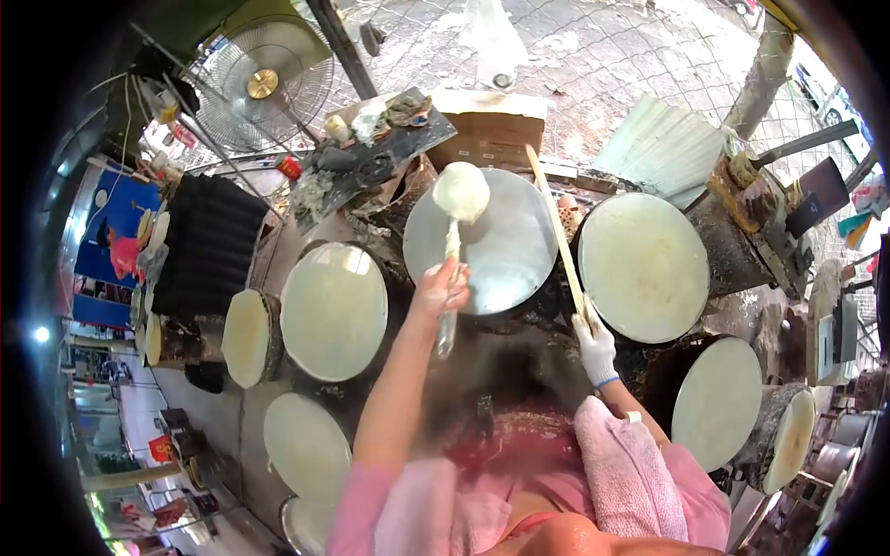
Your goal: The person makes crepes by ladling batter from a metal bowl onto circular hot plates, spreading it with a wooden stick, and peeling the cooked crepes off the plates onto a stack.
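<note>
My bare left hand (440, 289) is closed around the handle of a ladle (452, 243). Pale, thick batter (461, 192) heaps in its bowl, above the far left part of a round metal griddle (510, 269). The griddle's surface looks bare and shiny. In a white glove, my right hand (596, 350) grips a long, flat wooden stick (554, 227), which points forward along the griddle's right edge. A round griddle coated with a pale layer (642, 267) stands just right of the stick. Another coated griddle (334, 311) is left of my left forearm.
More pale-coated round griddles (718, 403) (306, 447) curve around both sides of me. Behind the middle griddle stands a cardboard box (491, 139), beside a cluttered dark board (371, 153). A large fan (262, 83) is at far left, and wire fencing (603, 56) runs across the back.
</note>
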